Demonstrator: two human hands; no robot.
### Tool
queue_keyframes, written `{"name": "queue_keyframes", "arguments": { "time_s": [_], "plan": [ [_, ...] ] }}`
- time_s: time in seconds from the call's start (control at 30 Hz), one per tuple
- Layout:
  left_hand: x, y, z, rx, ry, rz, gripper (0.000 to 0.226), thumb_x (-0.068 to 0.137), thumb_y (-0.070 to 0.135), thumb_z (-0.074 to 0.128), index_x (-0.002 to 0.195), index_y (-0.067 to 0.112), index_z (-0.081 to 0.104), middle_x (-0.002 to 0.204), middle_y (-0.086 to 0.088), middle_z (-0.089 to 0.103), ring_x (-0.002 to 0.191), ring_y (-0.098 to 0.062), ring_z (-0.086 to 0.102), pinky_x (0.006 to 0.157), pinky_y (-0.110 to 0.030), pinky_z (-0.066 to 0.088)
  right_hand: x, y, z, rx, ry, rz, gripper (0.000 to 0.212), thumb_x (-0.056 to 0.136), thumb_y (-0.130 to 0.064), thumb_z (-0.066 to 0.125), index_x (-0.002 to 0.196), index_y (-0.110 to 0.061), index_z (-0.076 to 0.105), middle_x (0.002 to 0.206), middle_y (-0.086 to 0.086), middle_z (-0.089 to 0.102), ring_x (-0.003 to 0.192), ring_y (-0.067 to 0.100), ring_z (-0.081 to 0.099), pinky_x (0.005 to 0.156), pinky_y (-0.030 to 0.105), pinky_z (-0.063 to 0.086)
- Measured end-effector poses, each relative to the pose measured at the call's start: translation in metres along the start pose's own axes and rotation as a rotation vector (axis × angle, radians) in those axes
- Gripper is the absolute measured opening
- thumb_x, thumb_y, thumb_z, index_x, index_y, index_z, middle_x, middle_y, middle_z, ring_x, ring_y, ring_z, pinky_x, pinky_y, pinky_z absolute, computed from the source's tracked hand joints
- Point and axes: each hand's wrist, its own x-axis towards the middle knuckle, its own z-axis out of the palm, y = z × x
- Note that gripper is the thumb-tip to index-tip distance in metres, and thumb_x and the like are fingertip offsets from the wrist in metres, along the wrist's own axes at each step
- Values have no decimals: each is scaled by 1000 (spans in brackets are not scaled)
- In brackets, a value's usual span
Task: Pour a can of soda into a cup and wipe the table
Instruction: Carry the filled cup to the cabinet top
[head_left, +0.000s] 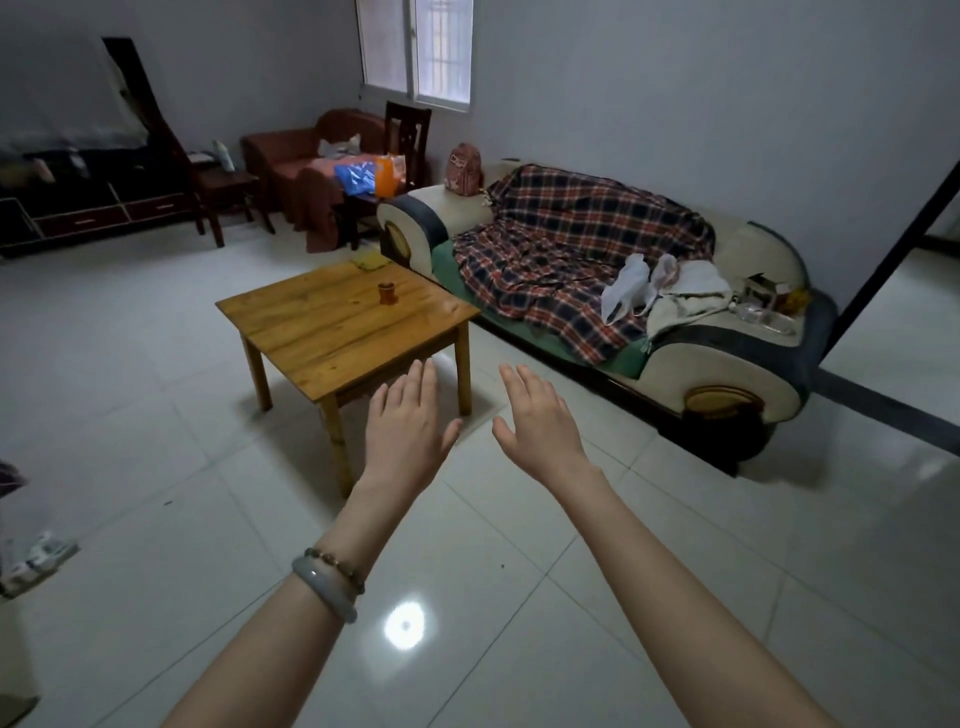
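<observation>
**2 empty hands stretched toward a wooden worktop with a small cup on it**

Nearest the camera, 2 bare forearms reach forward over a glossy tiled floor (156, 441). The left wrist wears 2 bracelets (332, 584), one pale and smooth, one of dark beads. The left hand (408, 421) is flat, palm down, fingers together and extended, its grip released and holding nothing. The right hand (537, 415) is just beside it, also palm down with fingers spread a little, its grip likewise released and empty. The 2 hands are apart, thumbs pointing toward each other.

Beyond the fingertips stands a low square wooden worktop (322, 332) on 4 legs. A small brown cup (387, 292) stands upright on its far half, well apart from both hands. A yellow cloth (370, 260) lies at the far corner; whether it rests on the wood or behind it I cannot tell.

To the right, a cream sofa (727, 364) carries a plaid blanket (566, 249) and white plastic bags (626, 291). Farther back sit a dark chair (408, 132) and a window (415, 49).
</observation>
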Motion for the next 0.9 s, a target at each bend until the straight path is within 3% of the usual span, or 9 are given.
{"name": "queue_keyframes", "arguments": {
  "time_s": [0.47,0.9],
  "plan": [
    [213,-28,78,59,-26,-77,79,92,52,44,148,6,13,152,-15,26,137,-27,33,112,-41,23,219,71,41,24,-19,-60,71,93,-31,50,149,-10,12,155,11,21,141,25,22,113,37,24],
    [451,-49,162,114,-2,-241,78,93,54,39,148,7,11,153,-13,25,137,-26,32,112,-40,23,481,174,93,35,-94,-185,69,94,-31,48,149,-10,13,154,11,23,141,25,22,113,37,22]
  ]
}}
